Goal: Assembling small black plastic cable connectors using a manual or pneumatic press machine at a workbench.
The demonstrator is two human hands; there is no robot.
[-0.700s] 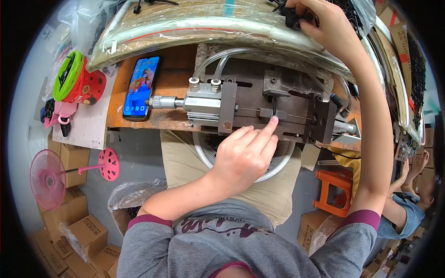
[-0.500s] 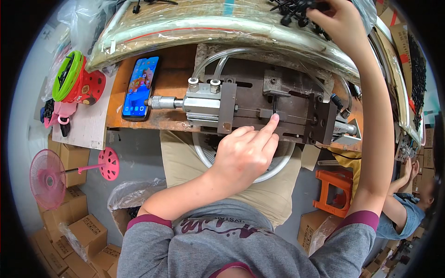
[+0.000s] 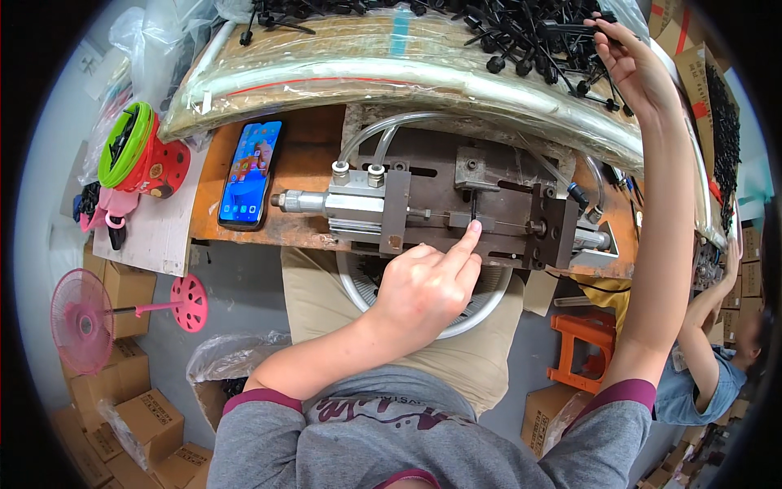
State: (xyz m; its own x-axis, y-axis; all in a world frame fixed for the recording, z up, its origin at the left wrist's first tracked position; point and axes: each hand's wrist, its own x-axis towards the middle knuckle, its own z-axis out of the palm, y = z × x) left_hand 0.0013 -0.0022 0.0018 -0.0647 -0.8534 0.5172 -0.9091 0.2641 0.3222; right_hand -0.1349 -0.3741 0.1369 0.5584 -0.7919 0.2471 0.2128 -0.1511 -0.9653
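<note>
My left hand point(image 3: 428, 285) rests at the front of a metal clamping fixture point(image 3: 423, 186), index finger stretched out and other fingers curled. Its fingertip touches the lower end of a thin black part point(image 3: 474, 204) standing in the fixture's middle block. Beyond the fixture, my right hand point(image 3: 639, 73) is raised over a heap of black plastic parts point(image 3: 529, 41) with thin stems and round heads. Between its thumb and index finger is a black stemmed part point(image 3: 570, 28), partly overlapping the heap.
A phone point(image 3: 251, 175) lies left of the fixture's air cylinder point(image 3: 356, 208). Clear hoses point(image 3: 387, 122) arch behind it. A white-rimmed basket point(image 3: 456, 326) sits between my knees. A red bucket point(image 3: 167, 167), pink fan point(image 3: 81, 314), orange stool point(image 3: 582, 350) and another person point(image 3: 705, 375) are around.
My right hand has drawn back slightly to the right over the heap and now shows a black part at its fingertips. The left index finger stays at the fixture. The whole view has shifted a little.
</note>
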